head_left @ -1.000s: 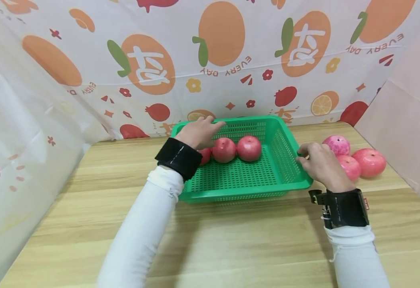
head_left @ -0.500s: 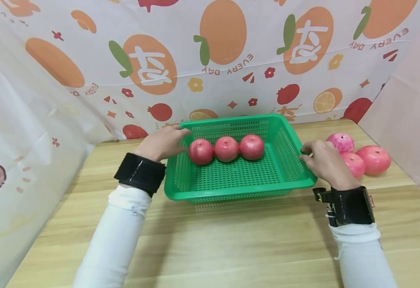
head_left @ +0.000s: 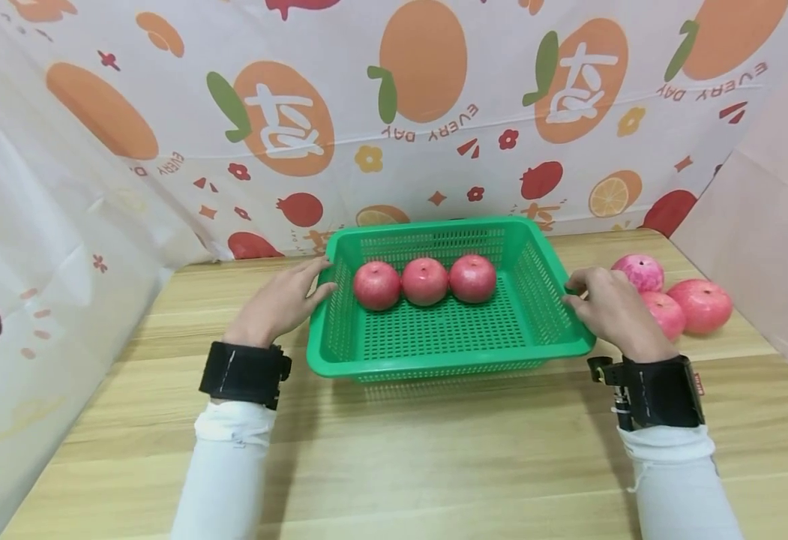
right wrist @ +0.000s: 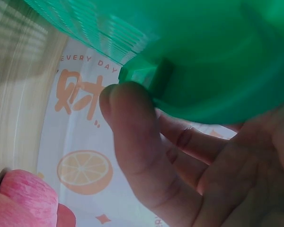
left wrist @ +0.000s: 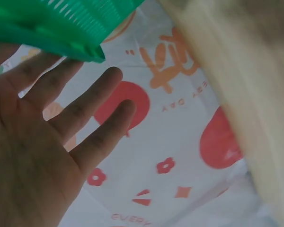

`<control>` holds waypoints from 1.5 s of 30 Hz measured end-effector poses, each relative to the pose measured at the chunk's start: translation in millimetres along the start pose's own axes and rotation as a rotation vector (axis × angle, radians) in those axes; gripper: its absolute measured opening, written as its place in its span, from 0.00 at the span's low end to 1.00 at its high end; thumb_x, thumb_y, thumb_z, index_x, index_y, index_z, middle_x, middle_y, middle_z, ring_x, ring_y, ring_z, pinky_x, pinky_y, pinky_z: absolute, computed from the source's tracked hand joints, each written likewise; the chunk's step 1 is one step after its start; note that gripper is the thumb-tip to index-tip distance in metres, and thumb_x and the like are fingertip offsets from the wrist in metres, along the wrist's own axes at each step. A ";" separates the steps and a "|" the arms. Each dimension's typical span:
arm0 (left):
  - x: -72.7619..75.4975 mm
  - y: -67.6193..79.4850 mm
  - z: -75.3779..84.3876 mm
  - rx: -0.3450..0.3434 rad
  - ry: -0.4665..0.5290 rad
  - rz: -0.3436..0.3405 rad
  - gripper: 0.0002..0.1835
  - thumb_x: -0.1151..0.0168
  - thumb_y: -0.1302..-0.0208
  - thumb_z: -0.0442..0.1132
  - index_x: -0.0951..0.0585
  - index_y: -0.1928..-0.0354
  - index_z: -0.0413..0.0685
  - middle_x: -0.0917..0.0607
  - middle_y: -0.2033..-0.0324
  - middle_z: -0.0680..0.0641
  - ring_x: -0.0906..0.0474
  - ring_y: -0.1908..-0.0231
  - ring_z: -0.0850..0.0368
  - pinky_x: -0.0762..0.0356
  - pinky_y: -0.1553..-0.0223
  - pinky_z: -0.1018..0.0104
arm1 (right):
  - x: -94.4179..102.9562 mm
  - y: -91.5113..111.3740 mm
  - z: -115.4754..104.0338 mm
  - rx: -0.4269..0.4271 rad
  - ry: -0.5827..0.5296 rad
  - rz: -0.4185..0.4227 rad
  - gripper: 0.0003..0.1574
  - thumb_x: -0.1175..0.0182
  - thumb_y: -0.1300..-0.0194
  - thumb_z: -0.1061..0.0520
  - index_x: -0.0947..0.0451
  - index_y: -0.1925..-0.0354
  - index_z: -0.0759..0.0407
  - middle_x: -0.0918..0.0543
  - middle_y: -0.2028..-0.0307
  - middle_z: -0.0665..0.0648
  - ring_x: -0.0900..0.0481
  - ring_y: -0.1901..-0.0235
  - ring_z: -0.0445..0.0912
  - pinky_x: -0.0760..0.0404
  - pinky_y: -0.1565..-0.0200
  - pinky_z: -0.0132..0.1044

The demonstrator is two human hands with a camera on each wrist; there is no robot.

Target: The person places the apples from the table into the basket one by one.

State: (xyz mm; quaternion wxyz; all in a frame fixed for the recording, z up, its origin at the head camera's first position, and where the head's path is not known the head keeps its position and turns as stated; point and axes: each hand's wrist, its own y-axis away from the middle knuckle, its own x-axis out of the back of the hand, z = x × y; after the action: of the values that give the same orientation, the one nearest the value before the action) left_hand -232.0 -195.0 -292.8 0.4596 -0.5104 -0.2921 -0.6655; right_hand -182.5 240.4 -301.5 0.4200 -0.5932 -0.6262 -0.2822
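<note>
A green plastic basket (head_left: pixel 447 363) stands on the table with three red apples (head_left: pixel 424 282) in a row inside it. My left hand (head_left: pixel 279 301) is at its left side, fingertips right at the rim. In the left wrist view, the fingers (left wrist: pixel 92 109) are spread and nearly straight below the basket edge (left wrist: pixel 71 49). On the other side my right hand (head_left: pixel 615 313) grips the right rim, thumb (right wrist: pixel 137 127) against the edge and fingers curled beneath it.
Three more apples (head_left: pixel 700 306) sit close together on the wooden table (head_left: pixel 434 465), just right of my right hand. A fruit-printed cloth (head_left: pixel 420 165) hangs behind the basket, and pale cloth walls (head_left: pixel 765 247) border both sides.
My left hand has come out from over the apples and moved left to the basket's left rim, uncovering the leftmost apple. The right hand has stayed at the right rim.
</note>
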 end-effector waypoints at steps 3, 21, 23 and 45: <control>-8.6 5.5 -4.2 0.021 0.069 0.040 0.29 0.46 0.22 0.42 0.36 0.26 0.33 0.35 0.28 0.32 0.40 0.28 0.34 0.40 0.31 0.37 | -1.5 -0.7 -0.6 0.009 -0.001 -0.005 0.10 0.39 0.31 0.68 0.19 0.58 0.78 0.16 0.61 0.74 0.18 0.62 0.63 0.15 0.60 0.56; -18.9 14.8 4.9 -0.074 -0.031 0.196 0.23 0.40 0.27 0.32 0.27 0.36 0.25 0.19 0.44 0.28 0.22 0.44 0.32 0.25 0.41 0.39 | -7.8 2.4 0.6 0.027 0.016 0.020 0.08 0.38 0.33 0.69 0.19 0.60 0.77 0.16 0.64 0.72 0.19 0.63 0.63 0.15 0.60 0.58; -22.5 14.2 7.6 -0.093 -0.049 0.218 0.21 0.39 0.28 0.32 0.25 0.39 0.25 0.18 0.46 0.29 0.21 0.47 0.33 0.22 0.43 0.41 | -6.5 5.1 2.9 0.026 0.023 0.024 0.07 0.37 0.33 0.69 0.19 0.60 0.77 0.16 0.64 0.72 0.19 0.64 0.63 0.15 0.60 0.59; -24.8 7.9 13.5 -0.094 -0.091 0.291 0.15 0.41 0.29 0.27 0.21 0.45 0.21 0.22 0.43 0.27 0.22 0.44 0.31 0.23 0.43 0.40 | 7.9 4.9 10.8 0.042 0.047 0.225 0.17 0.38 0.30 0.63 0.21 0.49 0.76 0.17 0.59 0.76 0.18 0.62 0.66 0.17 0.62 0.60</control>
State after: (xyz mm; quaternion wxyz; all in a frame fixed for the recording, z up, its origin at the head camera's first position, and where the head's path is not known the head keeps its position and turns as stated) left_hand -217.8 -178.9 -312.8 0.5132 -0.5979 -0.2042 -0.5809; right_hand -179.3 254.2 -300.7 0.4758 -0.6439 -0.5514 -0.2342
